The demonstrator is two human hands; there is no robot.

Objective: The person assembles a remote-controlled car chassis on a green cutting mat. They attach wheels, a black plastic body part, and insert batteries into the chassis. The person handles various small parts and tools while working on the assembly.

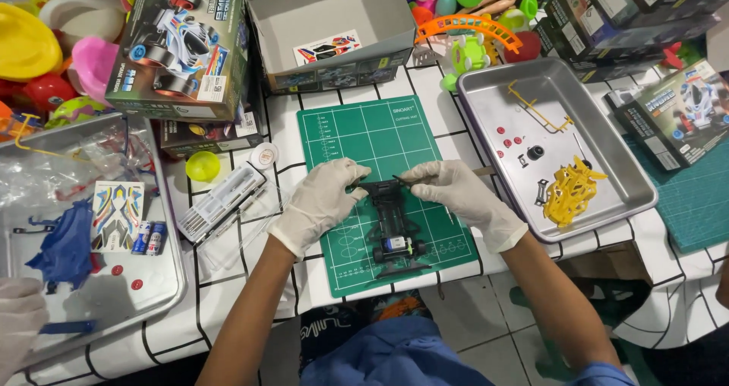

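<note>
A black toy car chassis (394,226) lies on a green cutting mat (364,132) in front of me. My left hand (319,201), in a white glove, grips the chassis at its far end. My right hand (459,191), also gloved, pinches a thin tool (482,171) whose tip meets the same far end of the chassis. The chassis has black wheels and a small battery near its close end.
A metal tray (607,139) at the right holds a yellow parts frame (571,190) and small pieces. A clear tool case (222,201) lies left of the mat. Another tray (152,287) at the left holds blue parts, stickers and batteries. Kit boxes and plastic toys crowd the back. Another person's gloved hand (17,321) shows at the lower left.
</note>
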